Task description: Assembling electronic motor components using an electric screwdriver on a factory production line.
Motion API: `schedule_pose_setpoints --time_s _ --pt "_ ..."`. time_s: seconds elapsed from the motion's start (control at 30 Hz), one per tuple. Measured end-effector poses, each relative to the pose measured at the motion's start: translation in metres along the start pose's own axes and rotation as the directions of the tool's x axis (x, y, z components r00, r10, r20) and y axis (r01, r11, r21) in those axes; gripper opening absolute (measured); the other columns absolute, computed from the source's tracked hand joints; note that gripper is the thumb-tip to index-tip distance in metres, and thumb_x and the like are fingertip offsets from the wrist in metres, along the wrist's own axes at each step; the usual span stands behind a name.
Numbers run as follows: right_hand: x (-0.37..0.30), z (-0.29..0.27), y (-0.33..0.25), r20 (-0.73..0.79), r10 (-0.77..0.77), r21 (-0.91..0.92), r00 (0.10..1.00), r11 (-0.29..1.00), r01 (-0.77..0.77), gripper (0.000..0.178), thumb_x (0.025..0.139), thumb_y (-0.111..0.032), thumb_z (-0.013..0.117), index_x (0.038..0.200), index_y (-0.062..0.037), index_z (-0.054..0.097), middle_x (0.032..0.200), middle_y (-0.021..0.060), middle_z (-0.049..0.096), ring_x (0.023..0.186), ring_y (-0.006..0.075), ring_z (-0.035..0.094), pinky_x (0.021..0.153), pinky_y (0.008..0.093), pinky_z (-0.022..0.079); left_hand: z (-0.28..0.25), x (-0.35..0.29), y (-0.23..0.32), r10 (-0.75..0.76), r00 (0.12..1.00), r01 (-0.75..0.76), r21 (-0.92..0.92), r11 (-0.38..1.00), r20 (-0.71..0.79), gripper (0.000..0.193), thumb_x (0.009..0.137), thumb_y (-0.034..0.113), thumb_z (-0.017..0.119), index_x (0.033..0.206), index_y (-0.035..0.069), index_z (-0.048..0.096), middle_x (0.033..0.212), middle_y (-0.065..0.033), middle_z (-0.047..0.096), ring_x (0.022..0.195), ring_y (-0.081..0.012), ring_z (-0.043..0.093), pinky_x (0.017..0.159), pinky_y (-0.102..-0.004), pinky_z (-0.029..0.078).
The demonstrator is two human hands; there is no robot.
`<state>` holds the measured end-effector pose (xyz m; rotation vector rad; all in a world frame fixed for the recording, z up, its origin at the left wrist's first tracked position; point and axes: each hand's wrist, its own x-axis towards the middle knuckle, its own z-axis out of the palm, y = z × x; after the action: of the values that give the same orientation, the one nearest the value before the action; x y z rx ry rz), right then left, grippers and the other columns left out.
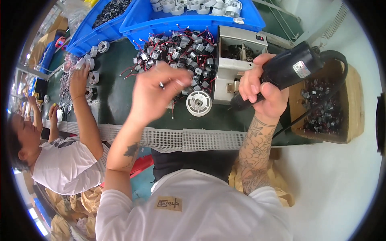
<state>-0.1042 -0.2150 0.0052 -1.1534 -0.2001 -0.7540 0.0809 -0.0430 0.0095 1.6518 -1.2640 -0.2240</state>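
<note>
My right hand (pixel 263 86) is wrapped round a black electric screwdriver (pixel 291 66), whose narrow end points down to the left. A white round plastic housing (pixel 199 103) with a spoked rim lies on the dark green bench, left of the tool's tip and apart from it. My left hand (pixel 159 92) is raised above the bench, left of the housing, smeared by motion. Its fingers are curled together, and a small shiny bit shows at them, too small to name. Behind that hand spreads a heap of small silver motors (pixel 177 50) with red and black wires.
A grey-white screw feeder (pixel 225 80) stands behind the housing. Blue bins (pixel 193 26) line the back, one with white housings. A cardboard box (pixel 354 108) of small parts sits at right. At left, a co-worker (pixel 66 160) handles white parts. White mesh (pixel 193 138) edges the bench.
</note>
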Motion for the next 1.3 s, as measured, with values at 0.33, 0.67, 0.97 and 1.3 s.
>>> schedule_pose_setpoints --time_s 0.33,0.67,0.97,1.3 --pt "-0.005 0.017 -0.023 -0.225 -0.267 -0.227 0.937 0.950 0.216 0.042 0.075 0.001 0.065 0.112 0.0077 0.048 0.065 0.0103 0.055 0.051 0.0164 0.052 0.049 0.0304 0.045 0.020 -0.005 -0.014 0.263 0.939 -0.280 0.048 0.959 0.221 0.013 0.072 0.002 0.073 0.084 0.005 0.070 0.081 -0.0054 0.068 0.079 -0.0252 0.060 0.071 -0.0339 0.051" --pt "-0.006 0.013 -0.012 -0.313 -0.294 -0.303 0.903 0.932 0.198 0.040 0.072 0.005 0.068 0.109 0.0095 0.052 0.067 0.0118 0.061 0.052 0.0136 0.054 0.047 0.0249 0.044 0.026 -0.012 -0.026 0.177 0.941 -0.148 -0.119 0.982 0.289 0.020 0.072 -0.009 0.068 0.089 0.001 0.064 0.089 -0.0104 0.064 0.086 -0.0268 0.062 0.076 -0.0350 0.051" --pt "-0.008 0.016 -0.015 -0.215 -0.166 -0.336 0.962 0.938 0.087 0.041 0.077 -0.002 0.064 0.114 0.0061 0.048 0.065 0.0073 0.053 0.051 0.0132 0.050 0.047 0.0278 0.043 0.026 -0.015 -0.025 0.071 0.976 -0.054 -0.085 0.995 0.205 0.025 0.077 -0.006 0.067 0.101 0.001 0.063 0.101 -0.0094 0.060 0.086 -0.0226 0.061 0.075 -0.0309 0.049" --pt "0.012 0.049 -0.007 0.113 -0.140 -0.261 0.984 0.951 0.166 0.057 0.087 -0.024 0.063 0.131 0.0016 0.037 0.069 0.0029 0.048 0.051 0.0137 0.048 0.048 0.0303 0.042 0.033 -0.021 -0.047 -0.196 0.900 0.330 -0.314 0.890 0.390 0.023 0.082 0.010 0.069 0.104 0.002 0.066 0.085 -0.0064 0.062 0.068 -0.0106 0.055 0.061 -0.0269 0.046"
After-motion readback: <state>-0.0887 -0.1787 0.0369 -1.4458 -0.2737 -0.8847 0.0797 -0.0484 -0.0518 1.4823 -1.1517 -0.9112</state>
